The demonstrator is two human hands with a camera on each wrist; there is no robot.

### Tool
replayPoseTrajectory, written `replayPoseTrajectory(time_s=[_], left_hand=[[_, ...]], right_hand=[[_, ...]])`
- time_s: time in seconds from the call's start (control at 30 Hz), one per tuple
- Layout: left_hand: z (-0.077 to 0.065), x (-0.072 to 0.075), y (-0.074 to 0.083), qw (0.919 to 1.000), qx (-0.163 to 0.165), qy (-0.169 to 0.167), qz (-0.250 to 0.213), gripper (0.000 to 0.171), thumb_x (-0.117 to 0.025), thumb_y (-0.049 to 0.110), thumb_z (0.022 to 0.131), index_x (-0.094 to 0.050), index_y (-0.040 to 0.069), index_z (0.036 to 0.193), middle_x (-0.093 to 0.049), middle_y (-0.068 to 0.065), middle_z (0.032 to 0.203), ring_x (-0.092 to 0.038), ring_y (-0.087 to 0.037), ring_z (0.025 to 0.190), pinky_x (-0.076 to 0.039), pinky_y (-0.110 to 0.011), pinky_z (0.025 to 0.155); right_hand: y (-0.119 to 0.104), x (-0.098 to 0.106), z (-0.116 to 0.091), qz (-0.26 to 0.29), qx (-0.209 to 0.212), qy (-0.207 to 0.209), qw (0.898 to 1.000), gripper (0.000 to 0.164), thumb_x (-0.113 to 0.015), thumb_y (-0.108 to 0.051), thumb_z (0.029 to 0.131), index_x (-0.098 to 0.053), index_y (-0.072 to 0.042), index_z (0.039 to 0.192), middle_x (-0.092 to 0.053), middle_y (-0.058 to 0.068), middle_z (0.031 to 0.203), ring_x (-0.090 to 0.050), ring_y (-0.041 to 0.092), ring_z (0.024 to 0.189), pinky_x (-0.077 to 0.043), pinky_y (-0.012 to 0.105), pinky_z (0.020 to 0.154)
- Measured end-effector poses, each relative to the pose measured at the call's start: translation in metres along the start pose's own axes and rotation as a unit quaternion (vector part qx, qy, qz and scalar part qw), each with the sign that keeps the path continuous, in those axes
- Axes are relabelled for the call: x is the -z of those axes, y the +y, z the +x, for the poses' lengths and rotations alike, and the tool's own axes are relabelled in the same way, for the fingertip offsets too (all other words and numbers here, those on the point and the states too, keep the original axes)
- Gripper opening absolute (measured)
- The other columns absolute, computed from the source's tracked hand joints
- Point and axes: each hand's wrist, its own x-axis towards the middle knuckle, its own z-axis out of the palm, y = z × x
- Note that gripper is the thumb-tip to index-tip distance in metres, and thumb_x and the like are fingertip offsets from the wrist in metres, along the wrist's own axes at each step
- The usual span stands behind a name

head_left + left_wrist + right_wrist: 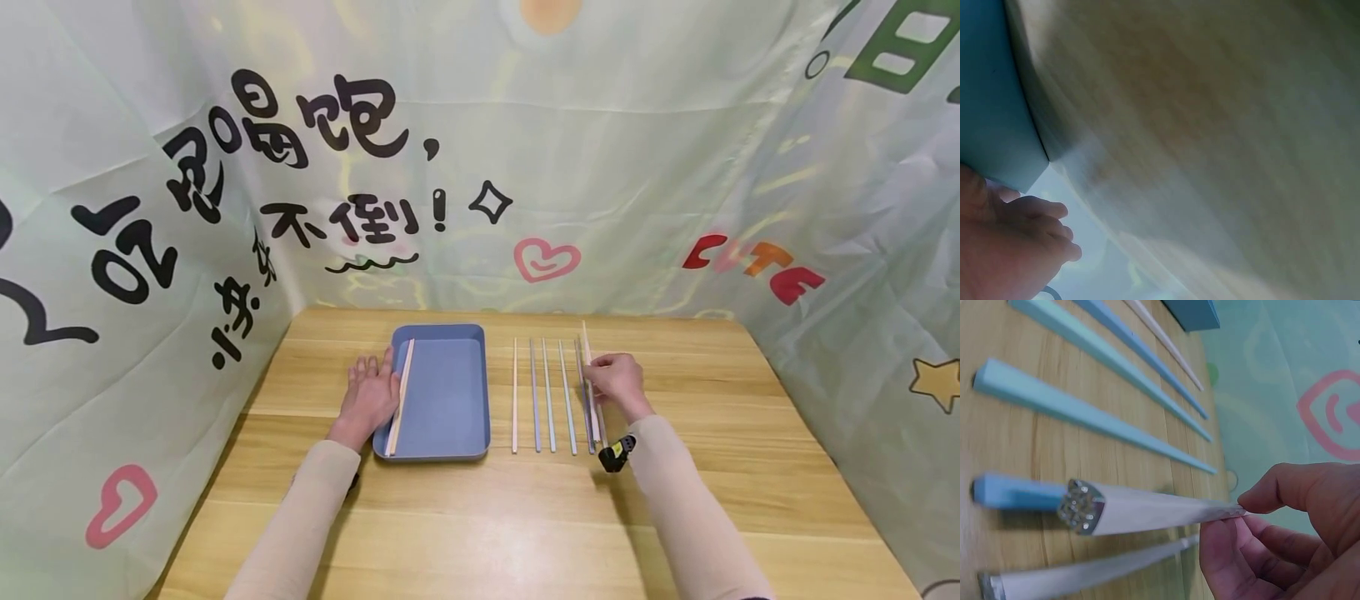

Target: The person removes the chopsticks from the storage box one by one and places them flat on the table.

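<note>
My right hand (618, 379) pinches a pinkish-white chopstick (1147, 512) between thumb and fingers, lifted over the table with its jewelled silver end toward the right wrist camera. Beneath it lies a blue chopstick (1013, 490), and another white chopstick (1097, 575) lies alongside. To the left are a pale pink chopstick (514, 396), a blue-violet chopstick (535, 396) and two light-blue chopsticks (1085, 409), spaced apart. My left hand (369, 396) rests with extended fingers at the left rim of a blue tray (448, 400). Inside that tray, a pair of pinkish chopsticks (401, 396) lies along the left side.
The wooden table (495, 533) is bordered at the back and sides by printed cloth (630, 183). A dark wrist camera (617, 454) sits under my right wrist, close to the chopsticks' near ends.
</note>
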Motion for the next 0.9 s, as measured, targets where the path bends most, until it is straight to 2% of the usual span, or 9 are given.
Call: replayPoseTrajectory(time_s=[0.3,0.6,0.9], left_hand=[[0.000,-0.001,-0.001,1.0000,-0.002,-0.002,0.007,0.063,-0.028,0.031,0.114,-0.013,0.005,0.170,-0.028,-0.039,0.165,-0.019,-0.057,0.157,-0.012,-0.066,0.130],[0.000,-0.001,-0.001,1.0000,-0.001,0.003,0.005,0.063,-0.028,0.031,0.114,-0.014,0.003,0.169,-0.028,-0.040,0.164,-0.018,-0.058,0.157,-0.013,-0.068,0.130],[0.000,0.000,0.000,1.0000,0.000,0.001,0.002,0.063,-0.028,0.031,0.114,-0.014,0.003,0.169,-0.028,-0.040,0.164,-0.018,-0.058,0.157,-0.012,-0.068,0.130]], right_hand=[[0.016,0.019,-0.005,-0.049,0.008,0.009,0.999,0.036,-0.067,-0.016,0.097,-0.069,0.011,0.121,-0.074,0.014,0.088,-0.066,0.011,0.064,-0.061,0.028,0.058],[0.030,0.028,-0.006,-0.031,-0.015,-0.006,0.999,0.043,-0.064,-0.013,0.098,-0.065,0.013,0.132,-0.073,0.017,0.092,-0.067,0.016,0.071,-0.065,0.033,0.062],[0.035,0.028,-0.002,-0.060,-0.020,0.005,0.998,0.038,-0.066,-0.012,0.096,-0.068,0.012,0.126,-0.070,0.014,0.088,-0.064,0.015,0.072,-0.063,0.031,0.059]])
